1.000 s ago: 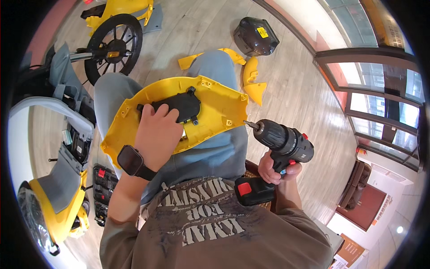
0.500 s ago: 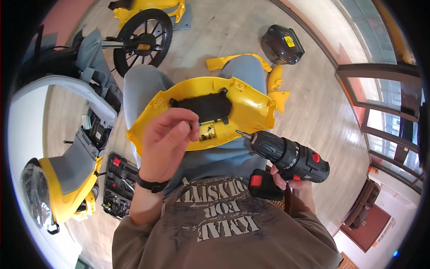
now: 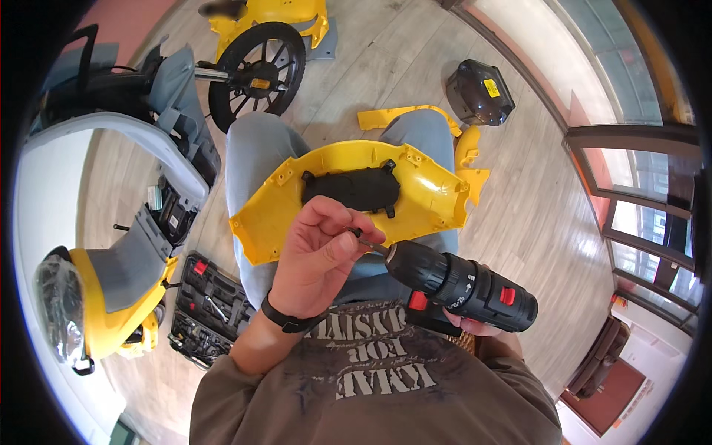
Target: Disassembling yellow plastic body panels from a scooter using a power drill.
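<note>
My right hand [image 3: 480,325] grips a black cordless drill [image 3: 463,285] with red details, its bit pointing left. My left hand [image 3: 315,252] has thumb and fingers pinched on a small dark screw [image 3: 355,233] at the tip of the bit. Across my thighs rests a curved yellow plastic panel [image 3: 271,222], its hollow inner side up. A black plastic part [image 3: 348,190] with corner lugs sits inside the panel, partly behind my left hand. The lower middle of the panel is hidden by my fingers and the drill.
On the left is an open tool case [image 3: 211,308], beside a partly stripped yellow and grey scooter [image 3: 119,289]. Its black wheel [image 3: 259,74] stands beyond my left knee. A dark glossy case [image 3: 480,93] and loose yellow panels [image 3: 469,156] lie beyond my right knee.
My left hand has moved right and down, and the drill has come left, so the bit now meets the pinched screw. The view has shifted slightly.
</note>
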Motion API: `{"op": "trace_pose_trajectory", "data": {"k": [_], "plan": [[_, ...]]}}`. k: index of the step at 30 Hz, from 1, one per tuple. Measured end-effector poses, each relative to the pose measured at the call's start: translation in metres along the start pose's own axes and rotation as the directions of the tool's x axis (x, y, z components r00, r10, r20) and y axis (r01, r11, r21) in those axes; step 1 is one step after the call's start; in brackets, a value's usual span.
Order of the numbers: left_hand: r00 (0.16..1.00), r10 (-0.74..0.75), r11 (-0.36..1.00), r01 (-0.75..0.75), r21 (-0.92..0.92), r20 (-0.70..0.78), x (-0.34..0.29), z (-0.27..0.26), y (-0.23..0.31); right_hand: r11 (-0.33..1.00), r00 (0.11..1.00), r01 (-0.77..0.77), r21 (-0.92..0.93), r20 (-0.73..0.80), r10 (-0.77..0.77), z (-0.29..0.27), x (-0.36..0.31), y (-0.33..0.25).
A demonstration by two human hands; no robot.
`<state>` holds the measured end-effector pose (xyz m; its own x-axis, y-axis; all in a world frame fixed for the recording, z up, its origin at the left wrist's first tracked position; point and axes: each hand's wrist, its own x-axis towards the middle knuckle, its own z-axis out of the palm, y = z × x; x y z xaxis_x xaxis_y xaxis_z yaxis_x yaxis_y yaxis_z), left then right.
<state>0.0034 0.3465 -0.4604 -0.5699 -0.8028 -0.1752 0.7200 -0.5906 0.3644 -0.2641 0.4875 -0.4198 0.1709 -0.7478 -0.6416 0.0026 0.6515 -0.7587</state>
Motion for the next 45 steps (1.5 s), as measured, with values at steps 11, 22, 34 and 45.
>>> {"op": "trace_pose_trajectory", "data": {"k": [11, 22, 34, 45], "plan": [[0.991, 0.128, 0.977, -0.132, 0.168, 0.036, -0.003, -0.003, 0.002, 0.922, 0.934, 0.348, -0.172, 0.155, -0.323, -0.016, 0.012, 0.037], [0.997, 0.081, 0.986, -0.08, -0.143, -0.002, -0.007, 0.004, -0.011, 0.969, 0.975, 0.215, -0.122, 0.08, -0.206, -0.013, 0.002, 0.043], [0.991, 0.018, 0.977, -0.045, -0.211, -0.13, -0.013, 0.004, -0.013, 0.634, 0.809, 0.465, -0.618, 0.006, -0.587, 0.023, 0.025, -0.019], [0.997, 0.054, 0.984, -0.063, -0.166, -0.057, -0.008, -0.003, -0.011, 0.708, 0.825, 0.456, -0.539, -0.042, -0.564, 0.033, 0.024, -0.035]]}}
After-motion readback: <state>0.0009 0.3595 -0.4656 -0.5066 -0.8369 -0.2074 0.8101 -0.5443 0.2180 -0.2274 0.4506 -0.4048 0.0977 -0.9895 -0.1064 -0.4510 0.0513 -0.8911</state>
